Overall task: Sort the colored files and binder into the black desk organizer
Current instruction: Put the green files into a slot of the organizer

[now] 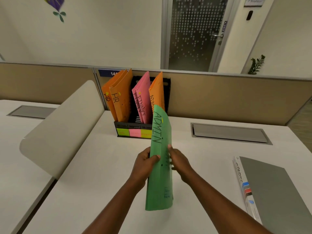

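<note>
Your left hand and right hand both grasp a green card file lettered ADMIN. The left thumb lies on its front face with the fingers wrapped behind the left edge. The right hand pinches the right edge, thumb on the front. The file is held on end between your hands, tilted, its top leaning away from you.

Right of your right hand and well apart from it, a grey plastic binder lies flat on the white worktop, its labelled spine turned toward your hands.

Beyond your hands, a black slotted desk organizer stands on the worktop against a beige partition. Its left compartment holds two orange files lettered HR. The middle one holds two pink files lettered FINANCE, and the right one a single orange file lettered ADMIN. The green file's top overlaps that right compartment in view; whether it touches the organizer cannot be told.

Left of your left hand, a curved white divider panel rises from the worktop. Beyond your right hand, a grey cable hatch sits flush in it.
</note>
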`<state>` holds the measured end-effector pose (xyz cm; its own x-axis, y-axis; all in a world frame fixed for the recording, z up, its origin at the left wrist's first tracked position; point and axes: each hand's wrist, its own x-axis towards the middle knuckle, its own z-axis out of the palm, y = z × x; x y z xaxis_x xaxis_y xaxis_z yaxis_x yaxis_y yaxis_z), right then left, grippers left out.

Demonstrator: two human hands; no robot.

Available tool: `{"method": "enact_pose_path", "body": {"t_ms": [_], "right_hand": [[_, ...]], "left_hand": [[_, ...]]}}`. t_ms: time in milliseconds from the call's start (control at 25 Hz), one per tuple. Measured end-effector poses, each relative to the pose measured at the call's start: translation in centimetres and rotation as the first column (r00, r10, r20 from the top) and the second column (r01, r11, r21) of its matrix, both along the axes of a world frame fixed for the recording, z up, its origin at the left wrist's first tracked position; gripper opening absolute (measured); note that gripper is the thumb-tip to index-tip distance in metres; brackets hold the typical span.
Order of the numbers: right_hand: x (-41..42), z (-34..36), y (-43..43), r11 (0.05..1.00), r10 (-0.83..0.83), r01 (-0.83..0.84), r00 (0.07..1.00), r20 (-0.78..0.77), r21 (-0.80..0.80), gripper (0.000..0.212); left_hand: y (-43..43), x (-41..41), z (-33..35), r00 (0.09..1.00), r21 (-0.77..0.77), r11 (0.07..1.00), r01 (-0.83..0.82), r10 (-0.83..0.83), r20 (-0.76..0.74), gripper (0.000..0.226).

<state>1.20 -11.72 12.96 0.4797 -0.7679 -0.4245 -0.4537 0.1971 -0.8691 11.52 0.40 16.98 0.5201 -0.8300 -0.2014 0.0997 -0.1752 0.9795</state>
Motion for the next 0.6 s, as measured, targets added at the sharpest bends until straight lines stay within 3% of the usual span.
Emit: {"method": "enact_pose_path", "body": {"t_ms": [320,600], "right_hand": [[8.4,14.1,-8.4,0.981,0.133,-0.092,0.960,0.246,-0.173,0.069],[13.1,21.1,-15.6,0.947,0.160,-0.082,0.959,0.234,-0.310,0.073]], "left_hand": [[-6.3,5.4,4.9,0.977,-0.161,0.987,0.031,0.004,0.214,0.057],[-16.3,10.3,5.9,0.902,-0.202,0.979,0.010,0.078,0.424,0.056]]}}
